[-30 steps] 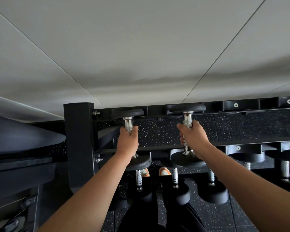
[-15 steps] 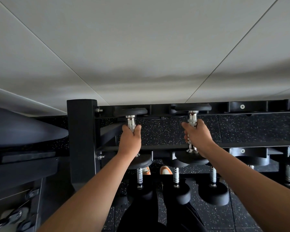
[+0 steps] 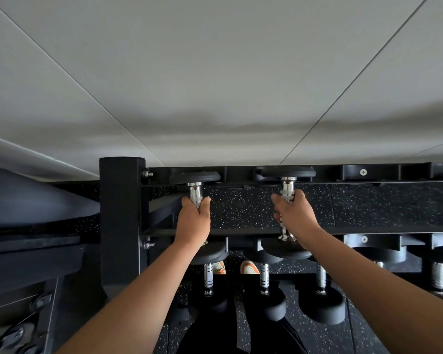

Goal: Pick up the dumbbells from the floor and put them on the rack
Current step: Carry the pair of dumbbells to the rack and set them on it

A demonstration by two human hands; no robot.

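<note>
While both bare arms reach forward over a black dumbbell rack (image 3: 120, 226), each hand is wrapped around the chrome handle of its own dumbbell. The left hand (image 3: 193, 222) is closed on the left dumbbell (image 3: 195, 191), fingers curled round the bar; just beyond the knuckles the far head lies against the rack's back rail, and the near head sits under the wrist, mostly hidden by it. The right hand (image 3: 296, 218) is closed on the right dumbbell (image 3: 287, 186) in the same way, with a short stretch of bright handle showing past the fingertips and another below the heel of the palm, where the near head rests at the rack's front rail. The two dumbbells lie side by side on the top tier, well apart from each other, handles pointing away from the person. Whether their weight is fully on the rails or partly carried by the hands cannot be told.

Below the hands, on a lower tier, more dumbbells (image 3: 317, 302) sit in a row, chrome handles and round black heads toward the person. Between them, under the left wrist, the toes of two orange and white shoes (image 3: 250, 267) show on the speckled black floor (image 3: 322, 338). Beyond the rack a pale wall (image 3: 215, 85) rises.
</note>
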